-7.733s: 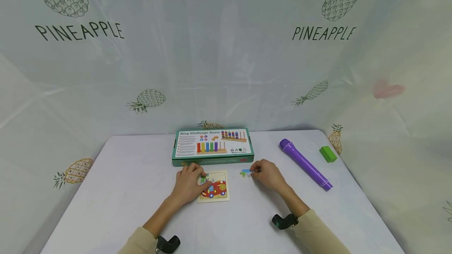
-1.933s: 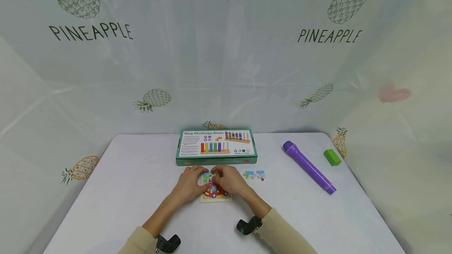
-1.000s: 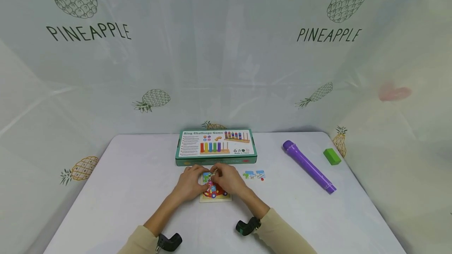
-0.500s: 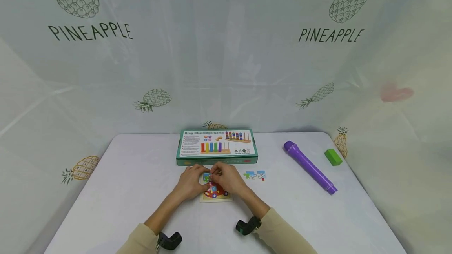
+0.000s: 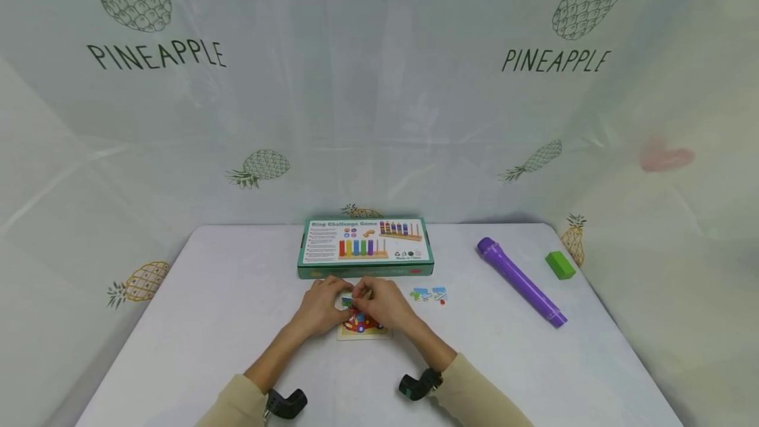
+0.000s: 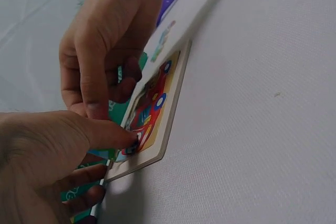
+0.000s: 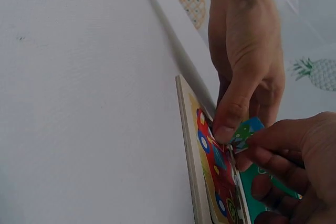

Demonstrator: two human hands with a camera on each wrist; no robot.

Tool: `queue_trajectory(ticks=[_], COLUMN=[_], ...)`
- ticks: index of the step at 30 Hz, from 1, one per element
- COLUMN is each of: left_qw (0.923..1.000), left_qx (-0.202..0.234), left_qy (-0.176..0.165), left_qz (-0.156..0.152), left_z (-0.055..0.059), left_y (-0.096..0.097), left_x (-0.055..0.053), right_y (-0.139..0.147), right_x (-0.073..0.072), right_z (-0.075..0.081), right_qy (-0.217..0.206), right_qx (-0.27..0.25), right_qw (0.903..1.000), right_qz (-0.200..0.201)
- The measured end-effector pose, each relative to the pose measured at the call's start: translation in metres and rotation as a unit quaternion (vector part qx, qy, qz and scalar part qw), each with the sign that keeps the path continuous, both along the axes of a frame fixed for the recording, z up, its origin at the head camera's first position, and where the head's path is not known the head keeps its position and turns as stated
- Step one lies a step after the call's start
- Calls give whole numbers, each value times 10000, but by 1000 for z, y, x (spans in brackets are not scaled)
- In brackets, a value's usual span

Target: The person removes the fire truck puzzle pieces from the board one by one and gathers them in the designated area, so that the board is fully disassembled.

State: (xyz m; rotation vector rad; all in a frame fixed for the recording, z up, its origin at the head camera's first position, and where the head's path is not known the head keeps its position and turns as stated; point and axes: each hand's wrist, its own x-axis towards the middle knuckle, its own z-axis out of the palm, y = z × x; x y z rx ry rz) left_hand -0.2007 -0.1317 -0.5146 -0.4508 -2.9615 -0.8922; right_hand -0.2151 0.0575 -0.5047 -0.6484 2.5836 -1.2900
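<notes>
A small wooden jigsaw puzzle board (image 5: 364, 337) with a red car picture lies flat on the table in front of me. My left hand (image 5: 320, 306) grips its left side, thumb over the picture and fingers along the far edge. Over the upper part of the board, my right hand (image 5: 384, 303) pinches a blue-and-green puzzle piece (image 7: 251, 126) between thumb and fingers. That piece stands tilted, close to the left thumb; its lower edge is hidden. Loose blue puzzle pieces (image 5: 421, 294) lie just right of the board.
Behind the board stands a green-edged Ring Challenge Game box (image 5: 365, 248). A purple stick with a knobbed end (image 5: 522, 282) lies to the right, and a green block (image 5: 560, 265) sits near the table's right edge. A patterned cloth hangs behind.
Since the earliest frame my right hand has moved left from the loose pieces to the board. Over the last second it shifts only slightly, and the piece tilts. The left hand keeps its grip.
</notes>
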Motion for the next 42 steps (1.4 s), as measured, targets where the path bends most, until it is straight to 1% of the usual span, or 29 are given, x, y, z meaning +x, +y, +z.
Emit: queue_trajectory(ticks=[2,6,9,14,19,24,31,36,38,42], left_qw=[10000,10000,10000,9999,9998,9999,9998,9997,9997,9998], left_qx=[-5,-54,-16,72,150,129,169,197,203,198], left_qy=[26,37,-7,-61,-112,-83,-120,-109,-93,-87], left_qz=[-31,-5,19,-63,-4,16,48,45,50,54], left_z=[0,0,0,-1,-3,-3,-4,-4,-4,-5], left_y=[1,1,1,1,0,0,0,0,1,1], left_x=[0,-1,0,2,3,4,5,5,5,4], right_y=[2,8,14,28,46,66,83,89,90,92], right_x=[1,0,-3,-5,-9,-10,-11,-12,-12,-13], right_z=[2,8,10,6,0,-1,-4,-7,-7,-6], right_qy=[64,219,308,279,304,236,265,539,671,787], right_qx=[-103,-444,-555,-522,-431,-139,587,999,1098,1183], right_qw=[9999,9986,9975,9969,9962,9952,9923,9865,9845,9825], right_qz=[-7,-170,-316,-521,-687,-941,-1054,-1177,-1195,-1202])
